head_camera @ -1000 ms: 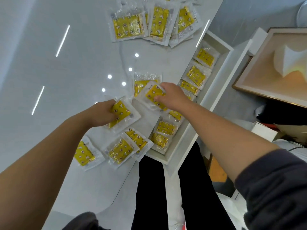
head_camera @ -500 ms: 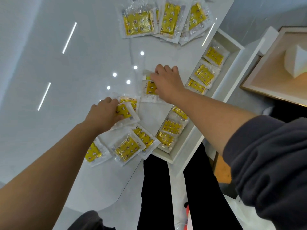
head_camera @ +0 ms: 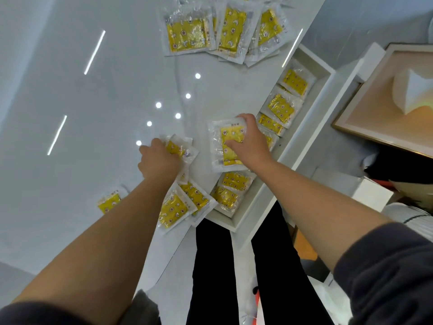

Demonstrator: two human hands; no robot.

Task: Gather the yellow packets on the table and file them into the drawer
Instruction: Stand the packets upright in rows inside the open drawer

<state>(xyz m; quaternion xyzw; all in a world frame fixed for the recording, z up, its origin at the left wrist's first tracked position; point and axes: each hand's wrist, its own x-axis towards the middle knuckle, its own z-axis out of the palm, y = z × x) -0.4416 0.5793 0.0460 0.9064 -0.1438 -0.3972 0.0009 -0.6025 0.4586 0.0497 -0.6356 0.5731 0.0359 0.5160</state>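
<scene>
My right hand (head_camera: 251, 143) grips a yellow packet (head_camera: 226, 146) in clear wrap, held just above the table's right edge beside the open white drawer (head_camera: 311, 113). My left hand (head_camera: 159, 160) clutches a small bunch of yellow packets (head_camera: 179, 148) on the glossy white table (head_camera: 93, 137). Several packets (head_camera: 281, 109) lie in a row inside the drawer. Two more packets (head_camera: 182, 205) overlap near the table's front edge, and a single one (head_camera: 109, 202) shows left of my left forearm. A pile of packets (head_camera: 225, 31) lies at the far edge.
A wooden-framed tray (head_camera: 384, 95) with a white paper shape stands to the right of the drawer. Below the drawer front are my dark trouser legs (head_camera: 215, 266) and white boxes (head_camera: 372, 195) on the floor.
My right hand has pulled back toward the drawer with a packet lifted in its fingers. My left hand has closed over its packets and drawn them together.
</scene>
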